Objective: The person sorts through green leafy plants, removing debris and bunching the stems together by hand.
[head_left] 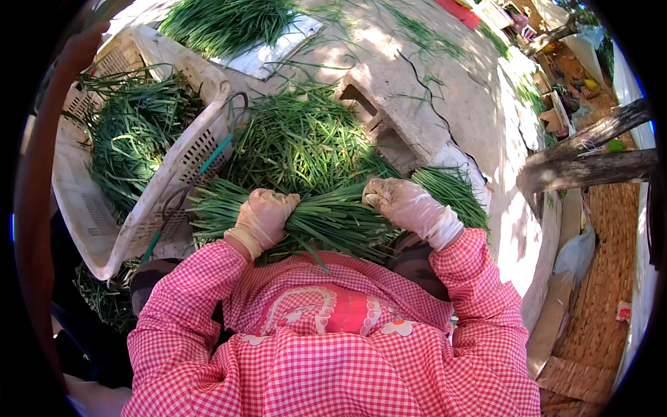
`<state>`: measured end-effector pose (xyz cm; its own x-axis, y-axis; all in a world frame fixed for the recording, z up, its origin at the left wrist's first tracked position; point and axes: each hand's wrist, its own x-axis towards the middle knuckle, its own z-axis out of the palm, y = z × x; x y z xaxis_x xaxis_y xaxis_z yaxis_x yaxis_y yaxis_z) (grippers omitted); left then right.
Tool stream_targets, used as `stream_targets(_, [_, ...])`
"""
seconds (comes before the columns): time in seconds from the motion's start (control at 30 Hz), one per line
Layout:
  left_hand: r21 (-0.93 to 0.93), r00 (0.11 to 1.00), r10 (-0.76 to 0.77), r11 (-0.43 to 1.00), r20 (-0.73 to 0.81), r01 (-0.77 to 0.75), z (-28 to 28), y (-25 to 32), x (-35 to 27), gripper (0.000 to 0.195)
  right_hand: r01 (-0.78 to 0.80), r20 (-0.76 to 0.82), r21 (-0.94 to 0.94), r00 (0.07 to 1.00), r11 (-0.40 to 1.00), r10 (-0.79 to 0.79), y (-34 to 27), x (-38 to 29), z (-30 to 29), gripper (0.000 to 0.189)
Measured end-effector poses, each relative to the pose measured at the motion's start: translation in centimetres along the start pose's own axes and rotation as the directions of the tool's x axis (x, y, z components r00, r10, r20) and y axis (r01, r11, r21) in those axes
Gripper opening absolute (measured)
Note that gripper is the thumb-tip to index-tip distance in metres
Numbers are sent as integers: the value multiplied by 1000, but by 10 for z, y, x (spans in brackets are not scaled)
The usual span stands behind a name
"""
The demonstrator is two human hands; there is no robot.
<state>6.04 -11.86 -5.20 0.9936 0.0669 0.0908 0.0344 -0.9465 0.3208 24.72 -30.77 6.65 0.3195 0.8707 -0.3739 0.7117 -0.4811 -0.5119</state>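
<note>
My left hand (268, 216), in a thin whitish glove, is closed around the middle of a bunch of long green leaves (333, 219), probably garlic chives. The bunch lies crosswise above my lap, its ends spreading to both sides. My right hand (398, 206), also gloved, has its fingers curled in at the bunch's upper right edge. Whether leaves are pinched in it is hidden. Beyond my hands is a heap of loose, partly yellowed leaves (302, 140). Another bundle of green leaves (448, 193) rests just right of my right hand.
A white plastic crate (172, 182) with tangled leaves stands tilted at left, a green-sleeved wire handle (216, 154) on its side. A hollow concrete block (396, 114) sits ahead. Farther off, more leaves (229, 26) lie on a white board (276, 47). Wooden poles (589, 172) are at right.
</note>
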Motion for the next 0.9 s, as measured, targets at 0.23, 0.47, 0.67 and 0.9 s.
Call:
stream_targets(0.23, [33, 1000, -7, 999, 12, 7, -4, 2, -1, 42, -73, 83, -55, 993, 996, 78, -6, 21, 22, 39])
stream_targets(0.47, [74, 1000, 27, 997, 16, -28, -5, 4, 1, 38, -59, -76, -148, 996, 987, 48, -10, 26, 47, 36])
stream_targets(0.67, [53, 993, -31, 998, 115, 25, -8, 12, 5, 44, -55, -218, -384, 975, 922, -33, -14, 38, 52, 28])
stream_targets(0.9, [36, 989, -79, 997, 128, 75, -5, 2, 5, 48, -376, -575, -332, 808, 865, 131, 48, 35, -10, 28])
